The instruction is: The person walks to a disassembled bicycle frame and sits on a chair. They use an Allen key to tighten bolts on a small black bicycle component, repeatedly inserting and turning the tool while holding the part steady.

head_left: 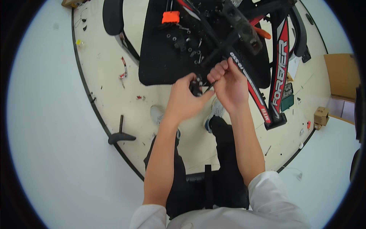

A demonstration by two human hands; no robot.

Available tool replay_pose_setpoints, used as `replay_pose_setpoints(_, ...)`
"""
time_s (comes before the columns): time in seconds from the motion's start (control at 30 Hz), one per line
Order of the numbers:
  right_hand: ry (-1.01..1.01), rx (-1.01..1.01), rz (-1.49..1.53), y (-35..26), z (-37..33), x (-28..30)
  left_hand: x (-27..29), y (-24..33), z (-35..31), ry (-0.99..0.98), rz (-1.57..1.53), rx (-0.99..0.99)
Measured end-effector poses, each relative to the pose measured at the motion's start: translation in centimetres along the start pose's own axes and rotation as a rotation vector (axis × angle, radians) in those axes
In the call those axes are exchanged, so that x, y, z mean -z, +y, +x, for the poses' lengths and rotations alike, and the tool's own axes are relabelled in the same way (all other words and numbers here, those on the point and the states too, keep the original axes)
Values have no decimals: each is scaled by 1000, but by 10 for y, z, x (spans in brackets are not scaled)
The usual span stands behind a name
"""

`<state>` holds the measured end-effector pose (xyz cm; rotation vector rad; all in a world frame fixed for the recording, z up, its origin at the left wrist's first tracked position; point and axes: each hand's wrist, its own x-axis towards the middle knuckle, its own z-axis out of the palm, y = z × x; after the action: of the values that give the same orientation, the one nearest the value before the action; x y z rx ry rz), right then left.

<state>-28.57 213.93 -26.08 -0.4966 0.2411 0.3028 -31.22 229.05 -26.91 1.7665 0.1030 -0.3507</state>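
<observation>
My left hand (183,100) is closed around a small black mechanical part (196,86), whose exact kind I cannot make out. Close beside it, the curled fingers of my right hand (231,84) grip a thin dark rod-like tool (210,87) that slants down toward the part. Both hands are above the near edge of a black chair seat (158,65). A black, red and white bicycle frame (279,65) lies across that seat, one of its tubes passing just behind my right hand. Small nuts and bolts (190,49) are scattered on the seat.
An orange block-shaped object (170,17) and an orange handle (262,33) are on the chair. Its armrest (113,17) rises at the left. On the floor are a bicycle saddle with its post (121,136), small red parts (123,68) and a cardboard box (321,115).
</observation>
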Motion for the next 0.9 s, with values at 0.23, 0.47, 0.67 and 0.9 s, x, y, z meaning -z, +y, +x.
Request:
replay_pose_setpoints(0.23, 44, -44, -65, 2, -6, 2, 2, 6, -2, 76, 83, -63)
replay_pose_setpoints(0.47, 50, -46, -118, -1, -9, 0, 5, 18, -17, 194, 170, -113)
replay_pose_setpoints(0.67, 56, -41, -114, -4, -3, 6, -1, 12, -9, 141, 210, -36)
replay_pose_setpoints(0.9, -72, -20, -72, -25, 7, 3, -7, 8, 2, 23, 20, -5)
